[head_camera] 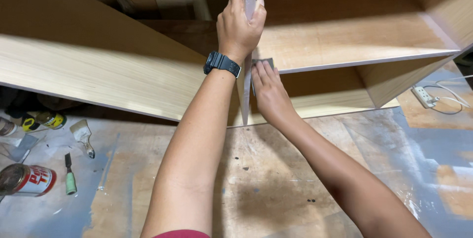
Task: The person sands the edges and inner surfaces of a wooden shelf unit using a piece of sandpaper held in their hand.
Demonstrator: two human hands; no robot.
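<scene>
A thin upright plywood divider (245, 95) stands edge-on; grey sandpaper (262, 63) lies against it.
</scene>
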